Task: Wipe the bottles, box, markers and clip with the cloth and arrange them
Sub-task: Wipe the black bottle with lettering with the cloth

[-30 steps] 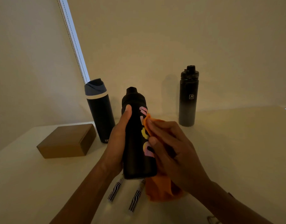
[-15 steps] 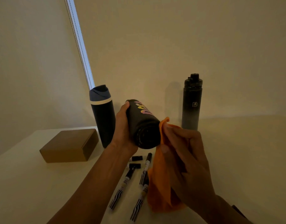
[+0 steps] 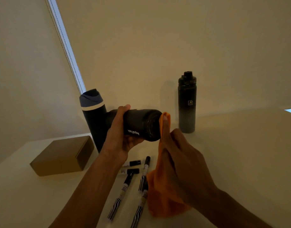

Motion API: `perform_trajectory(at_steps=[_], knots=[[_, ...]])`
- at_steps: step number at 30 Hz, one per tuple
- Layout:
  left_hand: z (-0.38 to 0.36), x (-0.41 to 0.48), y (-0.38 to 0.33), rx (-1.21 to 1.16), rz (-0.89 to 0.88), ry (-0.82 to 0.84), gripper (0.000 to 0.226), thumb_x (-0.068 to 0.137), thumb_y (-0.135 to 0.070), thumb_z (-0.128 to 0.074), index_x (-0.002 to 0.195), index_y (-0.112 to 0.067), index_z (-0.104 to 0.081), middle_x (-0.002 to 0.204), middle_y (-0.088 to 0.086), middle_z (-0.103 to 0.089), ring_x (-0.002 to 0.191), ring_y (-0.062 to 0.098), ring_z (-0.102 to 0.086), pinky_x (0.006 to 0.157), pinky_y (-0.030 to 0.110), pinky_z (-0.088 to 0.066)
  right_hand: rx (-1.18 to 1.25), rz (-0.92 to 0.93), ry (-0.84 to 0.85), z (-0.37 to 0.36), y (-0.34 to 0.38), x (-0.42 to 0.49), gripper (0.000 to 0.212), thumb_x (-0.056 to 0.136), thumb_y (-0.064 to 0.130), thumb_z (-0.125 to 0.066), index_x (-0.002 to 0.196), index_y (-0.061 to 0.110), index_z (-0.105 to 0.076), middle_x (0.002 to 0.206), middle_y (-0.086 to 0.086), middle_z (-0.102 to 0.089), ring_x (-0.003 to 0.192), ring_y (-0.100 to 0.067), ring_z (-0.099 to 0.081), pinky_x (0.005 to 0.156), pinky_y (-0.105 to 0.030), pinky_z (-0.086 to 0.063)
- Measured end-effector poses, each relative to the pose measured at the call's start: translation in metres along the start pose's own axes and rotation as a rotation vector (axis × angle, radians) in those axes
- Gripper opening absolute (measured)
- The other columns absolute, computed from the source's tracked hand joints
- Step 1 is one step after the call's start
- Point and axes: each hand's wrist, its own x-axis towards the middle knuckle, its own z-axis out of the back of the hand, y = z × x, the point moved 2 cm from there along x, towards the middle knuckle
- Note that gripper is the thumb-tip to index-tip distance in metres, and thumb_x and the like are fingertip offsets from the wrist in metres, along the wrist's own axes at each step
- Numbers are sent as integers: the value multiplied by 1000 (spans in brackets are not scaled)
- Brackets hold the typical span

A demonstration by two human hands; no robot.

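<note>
Probably a home or office room: plain wall, bright window strip, white table, dim light.

The black bottle looks matt, with a faintly shiny base ring. The orange cloth is soft and finely napped (microfibre, by the look). The box near the left edge of the smooth white desk is matt brown cardboard. The markers have glossy barrels.
</note>
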Motion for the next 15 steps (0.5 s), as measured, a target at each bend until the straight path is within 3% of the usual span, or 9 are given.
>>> perform_trajectory(at_steps=[5, 10, 13, 15], knots=[[-17, 4, -11, 58, -137, 14, 40, 91, -46, -66, 118, -18, -68, 103, 8, -78, 98, 27, -75, 80, 49, -62, 30, 22, -64, 7, -1, 5, 50, 104, 37, -30, 144, 8, -40, 102, 1, -55, 67, 1, -42, 61, -3, -37], [-23, 5, -15, 40, -176, -79, 40, 86, -44, -73, 118, -21, -65, 97, 1, -79, 96, 22, -75, 71, 41, -63, 59, 75, -63, 11, 7, 7, 57, 100, 28, -38, 153, 8, -30, 113, 1, -50, 70, 1, -43, 60, -19, -51], [-23, 5, -15, 39, -183, -108, 46, 86, -45, -74, 123, -20, -63, 103, 3, -77, 97, 22, -74, 67, 38, -62, 47, 103, -56, 7, 15, 3, 50, 100, 32, -38, 144, 8, -36, 111, -4, -58, 74, 1, -46, 64, -18, -53], [-22, 5, -15, 28, -184, -114, 44, 86, -44, -74, 122, -19, -64, 105, 5, -76, 98, 23, -73, 64, 35, -61, 12, 108, -37, 3, 17, -1, 46, 106, 42, -24, 133, 10, -44, 104, -5, -64, 71, -3, -55, 63, -20, -56]])
